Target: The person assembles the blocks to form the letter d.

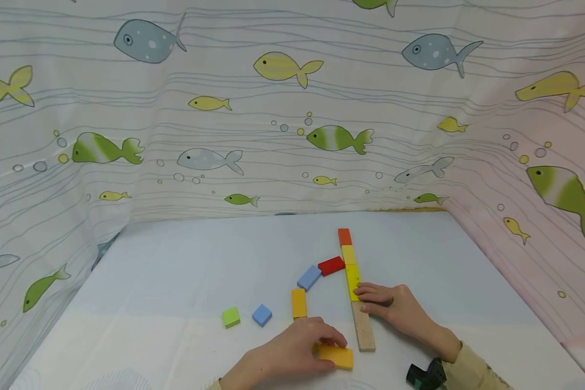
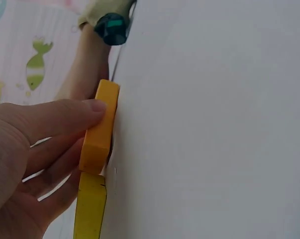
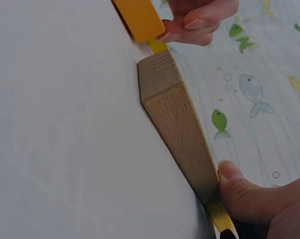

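My left hand (image 1: 292, 346) pinches an orange block (image 1: 336, 357) between thumb and fingers, low in the head view. In the left wrist view, a yellow block (image 2: 90, 204) meets that block's end. My right hand (image 1: 407, 311) touches the right side of a straight row, near where a bright yellow block (image 1: 352, 277) joins a plain wooden block (image 1: 363, 327). Its thumb (image 3: 232, 172) lies against the wooden block in the right wrist view; its other fingers are mostly hidden there. The row continues away with a pale yellow block (image 1: 348, 254) and an orange-red one (image 1: 344, 236).
From the row, a red block (image 1: 331, 266), a blue block (image 1: 309, 278) and an orange-yellow block (image 1: 299, 303) curve toward my left hand. Apart to the left lie a small green block (image 1: 231, 317) and a small blue one (image 1: 261, 315). Fish-patterned cloth (image 1: 283, 124) surrounds the white table (image 1: 175, 271).
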Tool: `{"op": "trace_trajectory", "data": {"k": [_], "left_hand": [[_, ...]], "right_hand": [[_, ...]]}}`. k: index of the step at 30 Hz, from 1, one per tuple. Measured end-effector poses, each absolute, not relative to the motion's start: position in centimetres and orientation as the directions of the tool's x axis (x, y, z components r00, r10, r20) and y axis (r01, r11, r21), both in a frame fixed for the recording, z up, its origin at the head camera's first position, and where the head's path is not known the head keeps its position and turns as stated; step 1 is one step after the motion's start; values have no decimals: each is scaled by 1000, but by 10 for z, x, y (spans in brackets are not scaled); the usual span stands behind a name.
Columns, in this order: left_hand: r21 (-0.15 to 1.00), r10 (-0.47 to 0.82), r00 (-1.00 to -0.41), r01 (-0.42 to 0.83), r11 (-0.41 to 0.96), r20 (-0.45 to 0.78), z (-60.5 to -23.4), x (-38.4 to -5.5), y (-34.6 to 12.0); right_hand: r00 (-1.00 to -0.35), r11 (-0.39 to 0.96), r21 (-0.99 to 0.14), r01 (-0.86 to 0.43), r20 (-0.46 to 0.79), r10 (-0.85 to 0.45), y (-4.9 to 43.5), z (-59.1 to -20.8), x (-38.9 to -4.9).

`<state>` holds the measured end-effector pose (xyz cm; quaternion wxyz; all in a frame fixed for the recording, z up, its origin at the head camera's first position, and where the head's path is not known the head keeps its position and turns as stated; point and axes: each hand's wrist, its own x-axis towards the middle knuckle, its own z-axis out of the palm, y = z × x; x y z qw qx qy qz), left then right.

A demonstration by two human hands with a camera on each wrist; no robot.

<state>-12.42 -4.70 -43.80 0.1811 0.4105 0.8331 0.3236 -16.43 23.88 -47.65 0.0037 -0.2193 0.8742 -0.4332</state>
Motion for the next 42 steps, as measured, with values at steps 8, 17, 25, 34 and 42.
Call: {"op": "trace_trajectory", "data": {"k": [8,17,25,34,42], "left_hand": [[667,798,-600,574,475,-52,-437,-126,-48],[674,799,-599,569,472,-54,-438,-127,-49],[686,797,-600,550,477,-72,-436,-127,-49],[696,792,-605,533,481,-83,-437,-127,-49],[702,789,-608,523,483,-90,-437,-128,-48]], "right_hand": [[-903,534,-755,-381,179,-391,239,-476,-164],[-904,526,-762,-378,180,-388,239,-475,-165],[-903,525,-762,-380,181,-390,238,-474,-164],[-901,510,-771,-381,185,-392,239,-475,-164],[-901,514,-768,-382,187,-391,239,-476,-164]]}}
